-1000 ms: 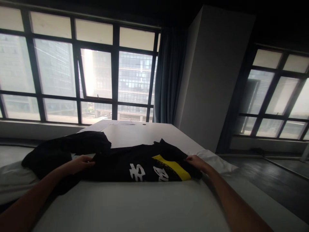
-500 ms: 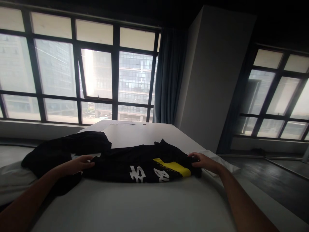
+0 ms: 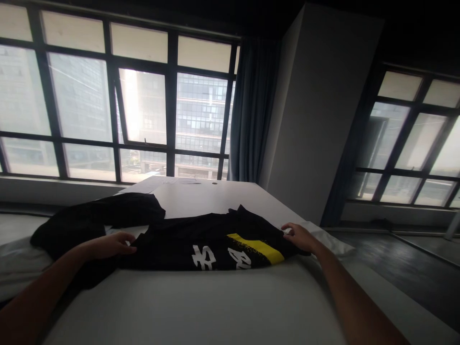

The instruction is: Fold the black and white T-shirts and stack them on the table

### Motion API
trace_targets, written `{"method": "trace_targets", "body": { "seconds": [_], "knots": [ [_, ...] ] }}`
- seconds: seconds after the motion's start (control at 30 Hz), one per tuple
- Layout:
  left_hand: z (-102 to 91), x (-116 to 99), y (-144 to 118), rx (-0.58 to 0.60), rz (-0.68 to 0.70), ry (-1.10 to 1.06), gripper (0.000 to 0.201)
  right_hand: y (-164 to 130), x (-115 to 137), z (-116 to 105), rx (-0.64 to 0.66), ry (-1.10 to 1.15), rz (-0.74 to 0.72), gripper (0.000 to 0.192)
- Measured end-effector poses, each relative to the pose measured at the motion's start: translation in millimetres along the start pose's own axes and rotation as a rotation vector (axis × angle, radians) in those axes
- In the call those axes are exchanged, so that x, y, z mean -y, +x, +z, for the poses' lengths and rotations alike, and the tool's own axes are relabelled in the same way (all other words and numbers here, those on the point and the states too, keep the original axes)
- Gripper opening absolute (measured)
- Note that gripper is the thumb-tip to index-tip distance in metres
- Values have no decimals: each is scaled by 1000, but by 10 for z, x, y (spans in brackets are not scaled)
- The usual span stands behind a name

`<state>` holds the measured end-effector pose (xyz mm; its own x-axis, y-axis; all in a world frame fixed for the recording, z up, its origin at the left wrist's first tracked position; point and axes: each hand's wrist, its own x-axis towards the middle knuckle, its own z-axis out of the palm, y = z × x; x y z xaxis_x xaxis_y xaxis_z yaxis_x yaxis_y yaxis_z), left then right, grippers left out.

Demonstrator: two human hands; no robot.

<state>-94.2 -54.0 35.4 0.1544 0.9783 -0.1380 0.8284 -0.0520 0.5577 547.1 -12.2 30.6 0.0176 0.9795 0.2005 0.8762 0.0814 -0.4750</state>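
Black T-shirt point(image 3: 194, 230), soft matte cloth, spread across smooth white bench point(image 3: 194, 306); speckle-edged yellow band point(image 3: 257, 248), white lettering point(image 3: 203, 258) cut off at near edge. Left hand point(image 3: 113, 244) and right hand point(image 3: 302, 238) at opposite ends, fingers slightly parted; whether gripping, cannot tell. Rumpled black cloth point(image 3: 79, 218) crowding left; creased white fabric point(image 3: 334, 243) at right.

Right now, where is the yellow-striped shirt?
In the head view, the shirt lies at lower centre on the white table, mostly between the left hand and right hand.
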Motion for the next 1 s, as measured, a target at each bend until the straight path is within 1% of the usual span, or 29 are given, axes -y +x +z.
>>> {"method": "trace_targets", "body": {
  "seconds": [0.07,0.1,0.17,0.2,0.23,0.27,0.33,0.37,0.4,0.43,0.5,0.57,0.63,0.7,0.77,0.83,0.87,0.9,0.93,0.97,1.0],
  "knots": [
    [-28,30,-26,86,-60,-43,57,-17,-46,17,147,-102,60,35],
    [-37,55,-29,104,-85,-49,58,-26,-60,18,192,-139,93,37],
    [-36,105,-6,120,-121,-61,60,-38,-57,10,221,-211,136,42],
    [-24,121,22,105,-135,-61,61,-41,-34,5,202,-247,138,44],
    [-5,125,58,61,-141,-49,63,-43,4,5,165,-274,119,46],
    [22,116,102,-22,-132,-23,64,-43,55,14,120,-289,80,46],
    [94,59,201,-238,-67,68,63,-42,183,66,43,-269,-46,44],
    [137,17,254,-335,-26,127,61,-41,251,110,32,-243,-108,43],
    [182,-27,308,-405,14,188,60,-41,314,163,46,-220,-157,42],
    [226,-70,364,-441,44,244,59,-40,368,222,79,-207,-187,42],
    [294,-132,482,-434,70,334,58,-38,437,338,156,-208,-206,42],
    [319,-158,609,-388,79,401,55,-33,459,423,197,-225,-206,42],
    [290,-170,736,-345,65,447,43,-28,452,462,194,-229,-209,41],
    [215,-201,851,-349,45,461,33,-28,443,461,185,-224,-209,40],
    [114,-270,936,-419,29,415,31,-37,445,441,186,-222,-201,40],
    [6,-362,970,-536,30,311,34,-54,457,417,188,-222,-194,40],
    [-46,-402,961,-588,43,240,35,-62,463,405,189,-219,-191,40],
    [-96,-430,932,-613,81,158,38,-69,466,394,192,-214,-188,41],
    [-143,-440,882,-599,139,69,41,-74,465,382,198,-208,-183,41],
    [-185,-431,810,-549,205,-20,44,-75,458,370,208,-203,-176,42],
    [-222,-402,720,-465,265,-99,46,-74,446,357,221,-200,-169,43]
  ]
}}
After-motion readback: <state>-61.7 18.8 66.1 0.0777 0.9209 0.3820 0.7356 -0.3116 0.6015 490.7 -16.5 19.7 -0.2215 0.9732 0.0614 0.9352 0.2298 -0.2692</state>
